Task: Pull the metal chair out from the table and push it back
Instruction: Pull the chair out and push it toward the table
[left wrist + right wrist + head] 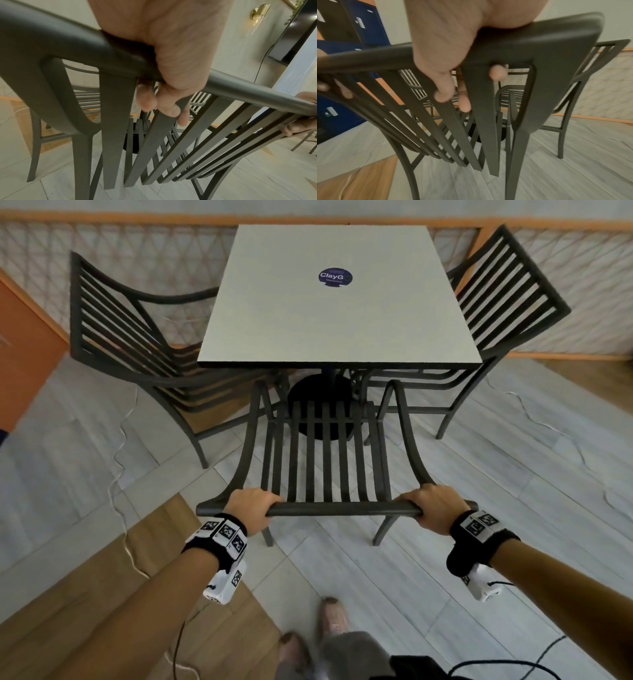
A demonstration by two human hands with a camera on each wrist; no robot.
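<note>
— How are the hands set?

— Both wrap the top rail (pixel 342 510) of the metal chair (pixel 325 446): left hand (pixel 251 506) near its left end, right hand (pixel 434 505) near its right end, fingers (pixel 147 97) curled over and under. I'd say the wide spacing keeps the chair from swinging as it slides.

— Where's the chair?

— Standing clear of the table (pixel 337 299), seat wholly in the open, arm fronts just short of the table's near edge. It looks pulled out, so pushing back seems what's left.

— Counts?

— Three chairs: this one, a left chair (pixel 113 326) and a right chair (pixel 507 292), both tucked in. One table, one blue sticker (pixel 335 276), two shoes (pixel 330 616) below.
</note>
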